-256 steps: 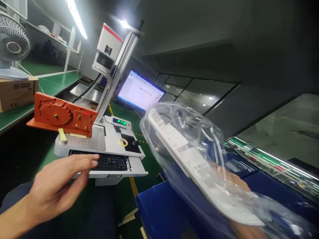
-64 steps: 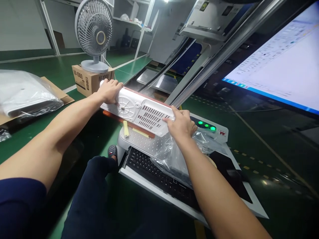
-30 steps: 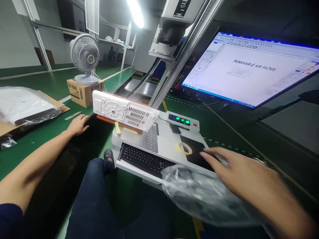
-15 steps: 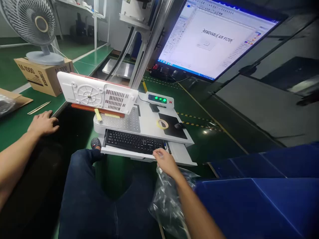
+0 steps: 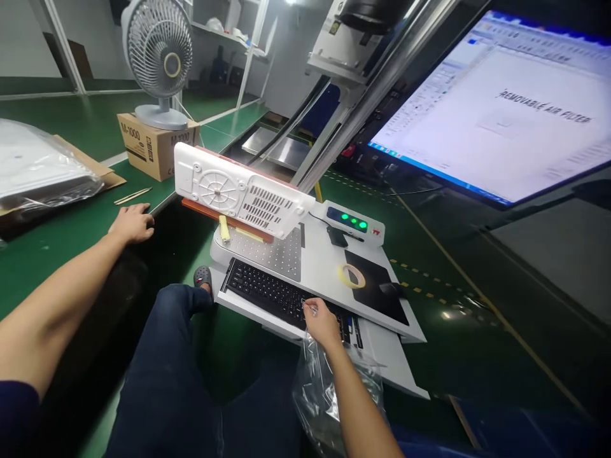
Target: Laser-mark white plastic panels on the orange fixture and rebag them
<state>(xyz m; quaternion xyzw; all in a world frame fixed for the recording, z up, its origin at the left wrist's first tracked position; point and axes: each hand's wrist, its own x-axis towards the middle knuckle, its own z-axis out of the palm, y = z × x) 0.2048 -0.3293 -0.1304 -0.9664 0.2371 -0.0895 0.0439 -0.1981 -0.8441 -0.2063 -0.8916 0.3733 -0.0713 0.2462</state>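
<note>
At far left, a white bundle in clear plastic point(image 5: 42, 162) lies on the green tabletop point(image 5: 28, 273), where the left hand point(image 5: 131, 226) rests near the edge, fingers loosely spread, just beside two thin pale sticks point(image 5: 132, 196). Next, a white plastic panel with a round ribbed pattern and slotted vents point(image 5: 238, 189) stands on edge against an orange fixture point(image 5: 203, 213) above a perforated metal plate point(image 5: 272, 257). Farther right, the right hand point(image 5: 322, 323), fingers curled closed on a crumpled clear plastic bag point(image 5: 312, 394) hanging below, is over a black keyboard point(image 5: 267, 289); key contact cannot be told. Beyond it, a pale yellow tape ring point(image 5: 342, 275) overlaps a black mouse pad point(image 5: 377, 289).
</note>
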